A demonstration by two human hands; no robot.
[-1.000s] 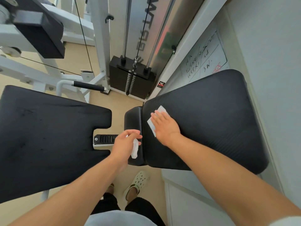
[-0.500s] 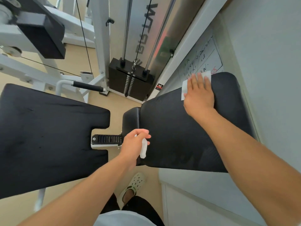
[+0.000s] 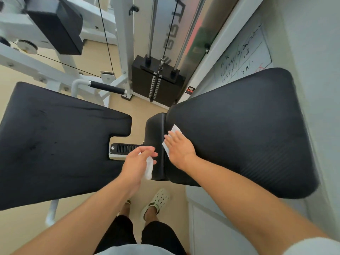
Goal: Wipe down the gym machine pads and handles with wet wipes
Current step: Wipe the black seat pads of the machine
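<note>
A large black back pad (image 3: 248,129) fills the right side, with a narrower black pad section (image 3: 154,142) at its near-left end. My right hand (image 3: 179,148) lies flat with straight fingers on a white wet wipe (image 3: 173,130), pressing it onto the pad's left end. My left hand (image 3: 137,162) hovers just left of the narrow section and pinches a second, crumpled white wipe (image 3: 149,167) that hangs down. A wide black seat pad (image 3: 55,144) lies to the left. A black foam handle (image 3: 106,88) sticks out behind it.
A black weight stack (image 3: 156,83) with guide rods and a cable stands at the back. White machine frame (image 3: 36,69) crosses the upper left. A wall with a whiteboard (image 3: 244,59) runs close along the right. My feet in pale clogs (image 3: 158,201) stand on the tan floor.
My right hand has slid the wipe back from the pad's far end to its near-left end. My left hand has stayed almost where it was, still holding its wipe.
</note>
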